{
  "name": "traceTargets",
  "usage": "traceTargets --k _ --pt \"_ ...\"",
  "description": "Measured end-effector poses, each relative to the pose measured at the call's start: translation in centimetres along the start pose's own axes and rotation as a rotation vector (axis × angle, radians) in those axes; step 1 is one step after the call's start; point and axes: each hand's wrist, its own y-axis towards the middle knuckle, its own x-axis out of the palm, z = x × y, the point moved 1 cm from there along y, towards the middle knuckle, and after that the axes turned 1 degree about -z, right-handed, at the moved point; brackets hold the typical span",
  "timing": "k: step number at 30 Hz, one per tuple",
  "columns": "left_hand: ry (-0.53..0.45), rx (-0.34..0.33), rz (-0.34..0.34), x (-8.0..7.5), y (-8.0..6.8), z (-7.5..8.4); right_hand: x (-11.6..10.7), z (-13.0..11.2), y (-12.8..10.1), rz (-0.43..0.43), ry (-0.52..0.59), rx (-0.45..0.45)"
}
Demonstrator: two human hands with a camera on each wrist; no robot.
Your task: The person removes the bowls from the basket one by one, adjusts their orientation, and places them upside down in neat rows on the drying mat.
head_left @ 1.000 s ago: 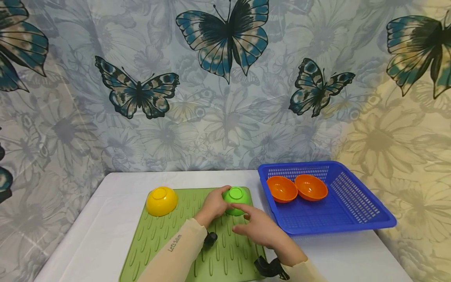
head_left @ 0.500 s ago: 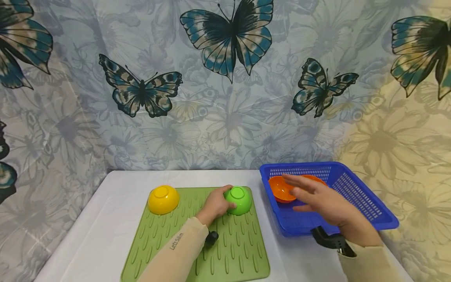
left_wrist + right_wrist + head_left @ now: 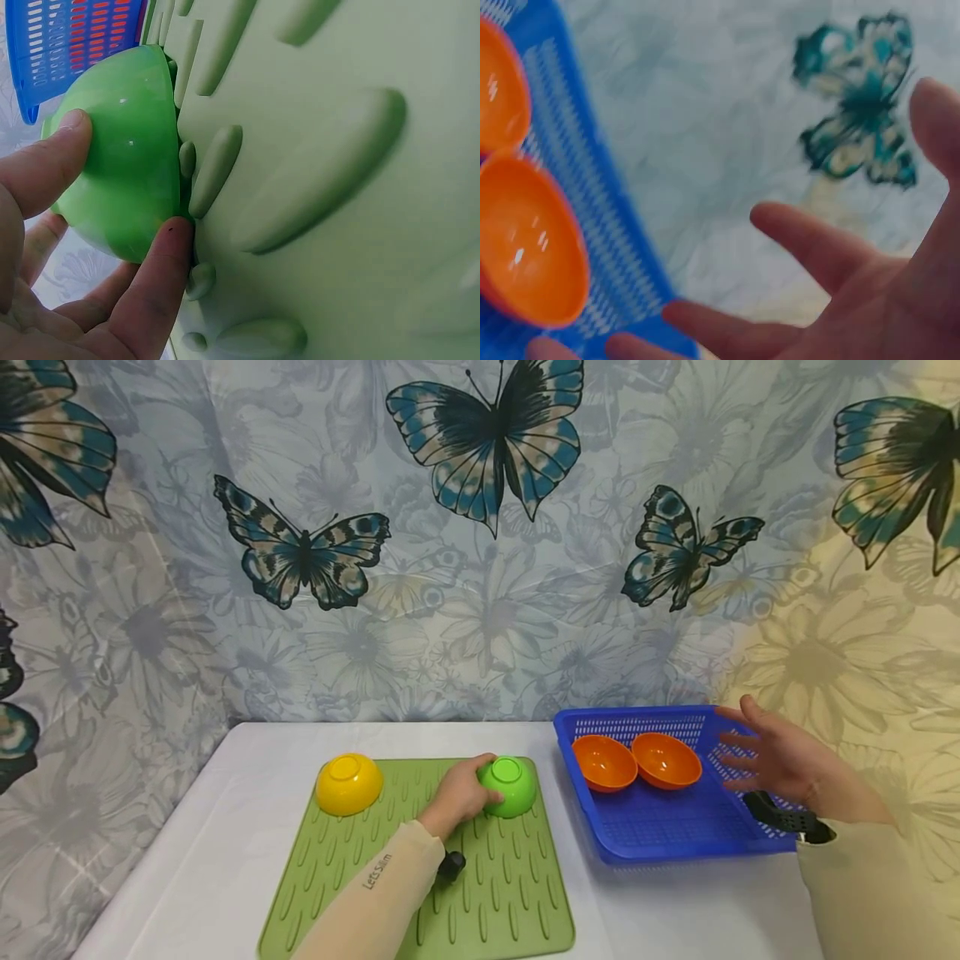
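A green bowl [image 3: 507, 787] lies upside down at the far right corner of the green ribbed mat [image 3: 495, 893]. My left hand [image 3: 461, 789] grips it from the left; in the left wrist view the thumb is on the bowl [image 3: 124, 157] and a fingertip is down by its rim. My right hand [image 3: 780, 760] is in the air over the right side of the blue basket [image 3: 637, 852], fingers spread and holding nothing. Two orange bowls [image 3: 604, 764] sit side by side in the basket, openings up. In the right wrist view the spread fingers are apart from them.
An upside-down yellow bowl [image 3: 348, 785] stands on the mat's far left corner. White cloth [image 3: 195, 827] covers the table around mat and basket. A butterfly-printed curtain [image 3: 480, 643] hangs directly behind the table.
My right hand has left the green bowl's side and swept right across the basket to its right edge, fingers spreading. The left hand stays at the green bowl.
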Motion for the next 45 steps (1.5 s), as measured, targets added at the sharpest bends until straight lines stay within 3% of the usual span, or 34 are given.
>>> traceTargets --k 6,12,20,24,30,39,45 --pt "-0.015 -0.016 -0.002 0.2 0.0 0.0 -1.8 2.2 1.5 0.105 -0.039 0.19" --pt "-0.005 -0.019 0.002 0.2 0.1 -0.1 -2.9 3.6 2.9 0.092 -0.059 0.247" --pt "-0.007 -0.015 0.004 0.1 0.0 0.0 -2.9 4.9 4.0 0.134 0.207 0.348" --pt "-0.004 -0.017 0.0 0.1 0.0 0.0 -2.6 5.3 4.4 0.159 0.332 0.368" --pt "-0.014 -0.016 0.001 0.1 0.0 0.0 -2.5 5.7 5.0 0.17 0.433 0.354" --pt "-0.026 -0.017 -0.001 0.1 -0.1 0.0 -2.2 5.5 6.1 0.116 0.38 0.397" --pt "-0.022 -0.02 0.003 0.2 -0.1 0.0 -2.1 5.6 6.6 0.137 0.379 0.402"
